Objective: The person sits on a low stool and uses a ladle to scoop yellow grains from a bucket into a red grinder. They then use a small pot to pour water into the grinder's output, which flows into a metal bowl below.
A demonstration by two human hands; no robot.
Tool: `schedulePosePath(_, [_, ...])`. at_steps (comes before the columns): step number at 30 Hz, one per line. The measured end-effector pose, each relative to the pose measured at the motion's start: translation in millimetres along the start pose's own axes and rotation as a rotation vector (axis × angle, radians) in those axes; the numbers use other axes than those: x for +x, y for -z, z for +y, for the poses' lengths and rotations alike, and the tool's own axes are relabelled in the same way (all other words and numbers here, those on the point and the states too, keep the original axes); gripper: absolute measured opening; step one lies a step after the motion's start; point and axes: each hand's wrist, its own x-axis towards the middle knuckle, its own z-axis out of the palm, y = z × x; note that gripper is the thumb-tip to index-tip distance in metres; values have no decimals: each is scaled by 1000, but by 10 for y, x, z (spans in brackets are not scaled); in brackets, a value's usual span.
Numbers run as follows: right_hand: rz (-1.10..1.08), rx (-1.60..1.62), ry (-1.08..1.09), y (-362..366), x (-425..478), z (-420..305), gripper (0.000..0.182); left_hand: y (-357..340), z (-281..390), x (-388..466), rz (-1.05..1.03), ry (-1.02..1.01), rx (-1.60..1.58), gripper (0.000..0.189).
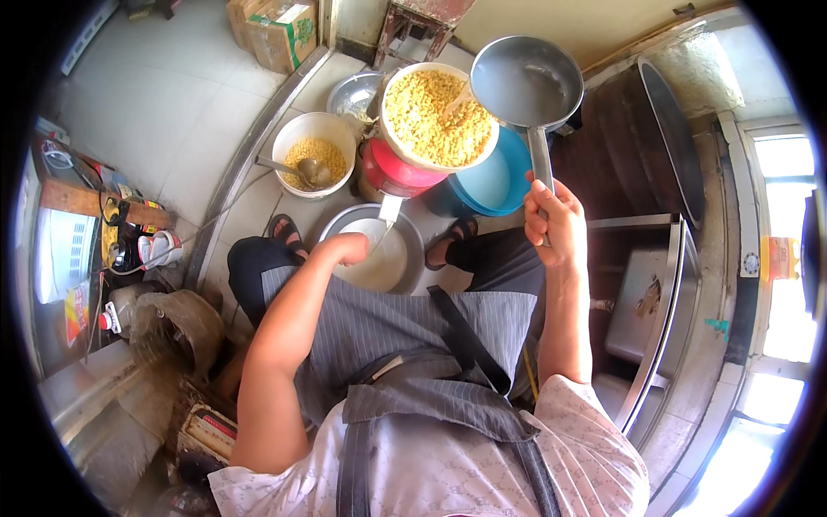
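My right hand [554, 216] grips the handle of a metal dipper pan [517, 87], tilted over the pale hopper [496, 143] of a red grinder [395, 165]. Water [456, 103] runs from the pan's lip onto yellow soaked beans [429, 123] filling the hopper. Below the grinder's white spout [389, 209] is a metal basin [413, 265] with whitish liquid [387, 262]. My left hand [351, 249] is curled above the basin's left side, near a thin pale line [380, 242]; whether its fingers hold anything is hidden.
Left of the grinder, a white bucket [282, 142] contains beans and a metal ladle [313, 173]. A blue bucket [522, 174] of cloudy liquid stands to the right. Behind are a metal bowl [349, 90] and a wooden stool [420, 29]. A metal-framed rack [675, 271] flanks my right arm.
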Motion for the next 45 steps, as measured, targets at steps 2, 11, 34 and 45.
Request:
schedulePosePath(2, [2, -1, -3, -14, 7, 3, 25, -14, -33, 6, 11, -24, 7, 22])
schedulePosePath(11, [10, 2, -5, -8, -9, 6, 24, 6, -10, -13, 19, -47, -34, 22])
schedulePosePath(34, [15, -38, 29, -41, 5, -6, 23, -20, -52, 36, 37, -38, -24, 22])
schedulePosePath(45, [3, -21, 40, -37, 20, -13, 24, 28, 31, -39, 28, -9, -46, 23])
